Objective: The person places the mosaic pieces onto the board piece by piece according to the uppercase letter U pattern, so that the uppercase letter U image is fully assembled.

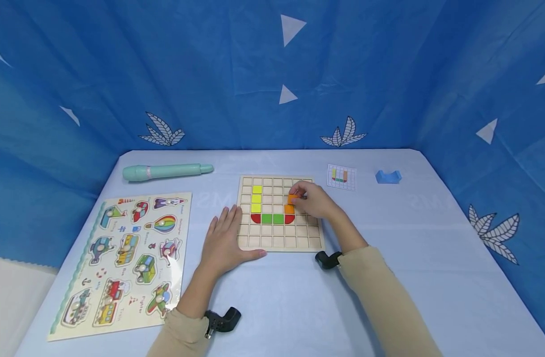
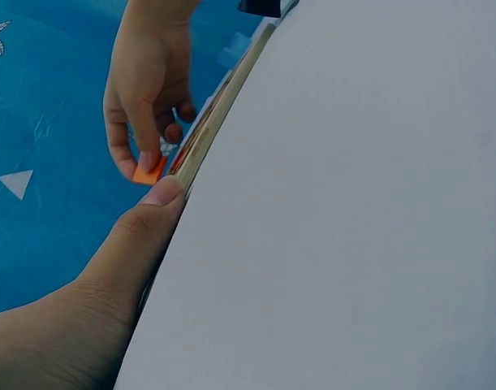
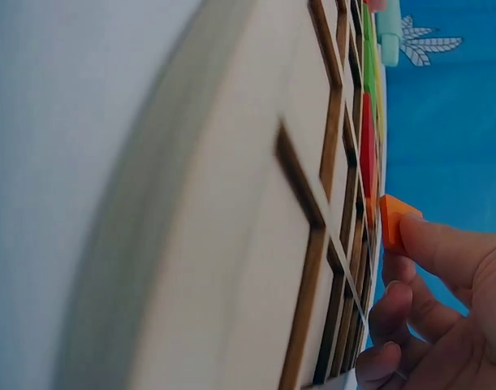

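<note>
A wooden grid board (image 1: 281, 243) lies at the middle of the table. Yellow squares (image 1: 256, 199) run down its left side, green squares (image 1: 272, 218) and red rounded corner pieces (image 1: 256, 218) form a row below, and an orange square (image 1: 289, 209) sits above the right red one. My right hand (image 1: 314, 199) pinches another orange square tile (image 3: 399, 219) between thumb and finger, just above the board in the right wrist view. My left hand (image 1: 225, 245) rests at the board's left edge with fingers straight, its thumb (image 2: 162, 192) against the near edge.
A transport puzzle board (image 1: 129, 258) lies at the left, with a mint-green stick-shaped object (image 1: 167, 171) behind it. A small pattern card (image 1: 341, 177) and a blue notched block (image 1: 388, 177) are at the back right. Blue cloth (image 1: 236, 74) hangs behind the table.
</note>
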The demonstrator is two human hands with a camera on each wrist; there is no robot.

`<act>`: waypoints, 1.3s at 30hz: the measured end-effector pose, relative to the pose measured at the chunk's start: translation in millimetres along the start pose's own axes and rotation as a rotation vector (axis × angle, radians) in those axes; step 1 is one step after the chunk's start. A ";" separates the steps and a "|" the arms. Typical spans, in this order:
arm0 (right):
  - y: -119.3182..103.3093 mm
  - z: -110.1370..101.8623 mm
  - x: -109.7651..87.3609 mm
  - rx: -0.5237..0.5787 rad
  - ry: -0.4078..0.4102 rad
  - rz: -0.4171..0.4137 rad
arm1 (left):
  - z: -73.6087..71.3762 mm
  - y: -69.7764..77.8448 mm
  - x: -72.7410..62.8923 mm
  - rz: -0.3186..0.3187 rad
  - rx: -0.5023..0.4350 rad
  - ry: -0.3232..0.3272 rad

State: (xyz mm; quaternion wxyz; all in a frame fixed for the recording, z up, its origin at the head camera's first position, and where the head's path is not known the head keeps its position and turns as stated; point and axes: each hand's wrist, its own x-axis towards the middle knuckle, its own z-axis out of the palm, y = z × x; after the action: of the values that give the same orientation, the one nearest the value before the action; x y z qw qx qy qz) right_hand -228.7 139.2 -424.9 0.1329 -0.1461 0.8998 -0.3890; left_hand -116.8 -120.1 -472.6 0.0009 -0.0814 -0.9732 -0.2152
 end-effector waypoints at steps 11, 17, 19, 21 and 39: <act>-3.8 8.5 8.1 -0.038 0.010 -0.011 | -0.2 -0.6 0.1 -0.002 0.001 -0.003; -2.6 9.9 10.3 -0.074 0.018 -0.006 | -0.1 0.5 0.2 -0.004 -0.001 0.000; -2.3 9.8 10.2 -0.085 0.022 -0.006 | -0.1 0.9 0.2 -0.003 -0.002 0.001; -2.0 9.4 9.5 -0.092 0.024 -0.008 | -0.3 1.3 0.1 -0.006 -0.004 -0.001; -4.3 -12.6 -17.6 -0.049 0.077 0.014 | -0.5 1.5 -1.1 -0.017 0.000 -0.010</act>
State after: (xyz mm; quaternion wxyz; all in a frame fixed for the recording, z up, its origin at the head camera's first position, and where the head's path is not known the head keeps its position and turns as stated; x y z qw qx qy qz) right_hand -216.2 151.2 -411.2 0.0974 -0.1282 0.9144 -0.3714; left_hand -115.4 -119.2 -471.5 -0.0056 -0.0743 -0.9738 -0.2149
